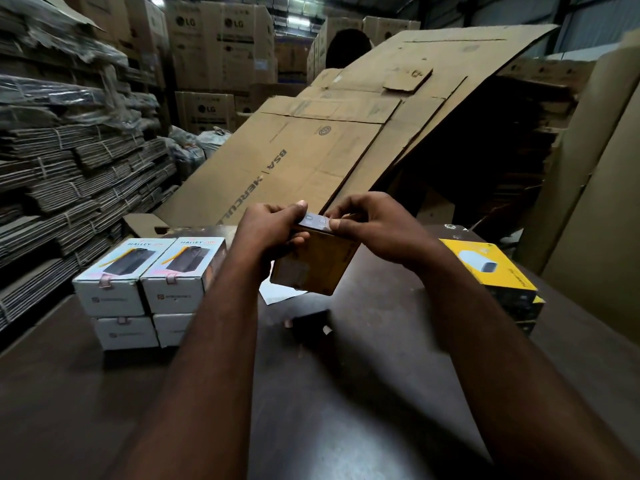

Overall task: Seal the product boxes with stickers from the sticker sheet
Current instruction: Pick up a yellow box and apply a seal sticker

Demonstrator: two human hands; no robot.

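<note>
Table (104,393): white boxes (145,289) stacked at L, yellow boxes (491,268) stacked at R. Tilted product box (311,268) held above table ctr. Left hand (270,226): fingers curled round box upper L end. Right hand (374,226): fingertips pinch sticker (315,221) onto box top edge.

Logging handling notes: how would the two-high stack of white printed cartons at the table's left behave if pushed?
The white printed cartons look like stiff, squared cardboard, so probably rigid. Stacked two high on the dark table, a low push would likely slide them; a high push might shift only the top layer.
</note>
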